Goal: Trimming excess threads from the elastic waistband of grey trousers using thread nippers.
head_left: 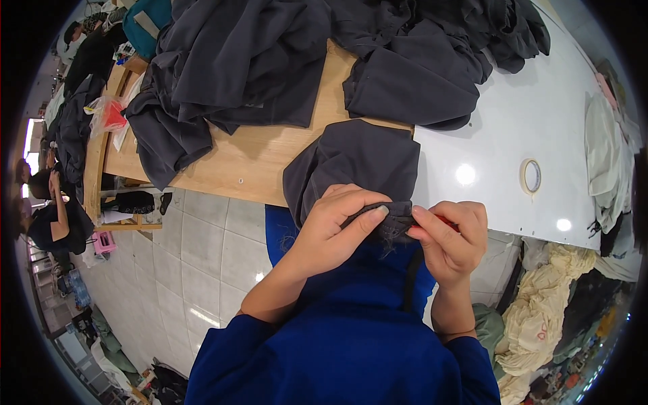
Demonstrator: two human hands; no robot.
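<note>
Dark grey cloth (368, 152) pinched at edge by left hand (347, 226) and right hand (451, 236), close together; rest draped over surface (260, 158) just beyond hands. Fold could be lost if pinch is loosened; loose threads (389, 247) just under hands could be snagged.

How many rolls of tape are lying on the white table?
1: the roll of tape lies on the white table, right of the right hand. Others may be hidden under the dark cloth there.
</note>
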